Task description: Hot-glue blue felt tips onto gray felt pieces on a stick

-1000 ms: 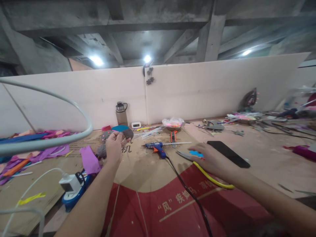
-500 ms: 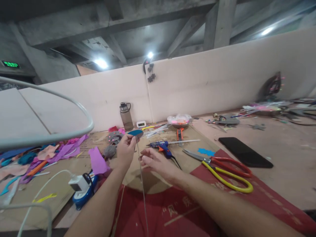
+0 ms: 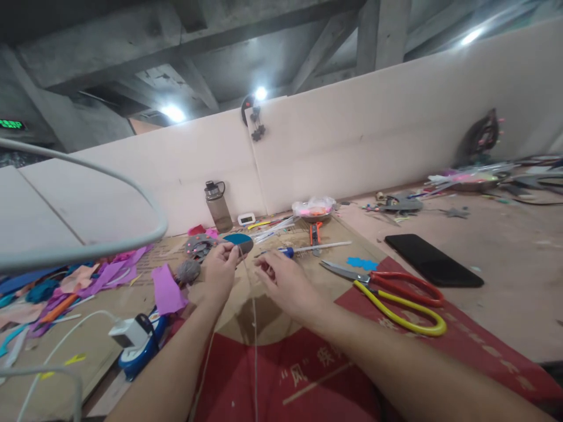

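Cluttered table; left hand partly hides teal-grey piece.

Is a pinkish table, covered across the middle by flattened cardboard, brown with a red printed part. Bears on that cardboard a pair of scissors with red and yellow handles spread apart, a blue scalloped piece just beyond the blades, an orange cutter and a mostly hidden blue glue gun. Carries a black phone on bare surface to the right. Holds, along the back, a bottle and a bowl of bright bits; at left, heaped coloured scraps.
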### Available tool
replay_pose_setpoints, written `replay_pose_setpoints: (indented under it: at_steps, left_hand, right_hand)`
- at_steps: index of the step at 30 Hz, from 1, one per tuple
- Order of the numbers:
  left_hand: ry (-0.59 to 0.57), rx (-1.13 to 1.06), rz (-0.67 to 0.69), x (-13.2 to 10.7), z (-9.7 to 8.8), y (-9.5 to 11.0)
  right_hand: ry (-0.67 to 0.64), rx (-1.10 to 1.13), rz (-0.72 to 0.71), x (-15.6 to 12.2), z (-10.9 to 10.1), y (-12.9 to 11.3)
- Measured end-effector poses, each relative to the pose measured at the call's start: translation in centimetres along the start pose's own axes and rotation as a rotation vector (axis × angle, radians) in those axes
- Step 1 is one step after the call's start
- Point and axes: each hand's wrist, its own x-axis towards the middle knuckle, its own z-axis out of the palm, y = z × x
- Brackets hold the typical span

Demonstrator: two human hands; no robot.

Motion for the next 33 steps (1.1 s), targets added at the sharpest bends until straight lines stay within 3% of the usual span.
replay_pose_setpoints:
  at_steps: [6, 14, 21, 24, 28, 33]
  left_hand:
    - [-0.044, 0.526, 0.318, -2.0, 0.7, 1.7]
    - [-0.142, 0.720, 0.430, -3.1, 1.5, 1.5]
    - [-0.212, 0.878, 0.491, -3.3, 1.6, 1.5]
    - [-0.239, 0.899, 0.493, -3.4, 1.6, 1.5]
    - [-0.212, 0.754, 0.429, -3.3, 1.7, 1.9]
    - [-0.124, 0.516, 0.215, -2.5, 1.7, 1.8]
  right_hand:
    - [0.138, -0.049, -0.072, 0.9, -0.2, -0.6]
    - [0.261, -0.168, 0.014, 1.5, 1.1, 1.3]
    - [0.312, -0.171, 0.061, 1.8, 1.3, 1.4]
    - [0.312, -0.179, 0.084, 1.9, 1.4, 1.4]
    - [0.270, -0.060, 0.097, 2.0, 1.4, 1.4]
    - [0.204, 0.240, 0.102, 1.9, 0.8, 1.2]
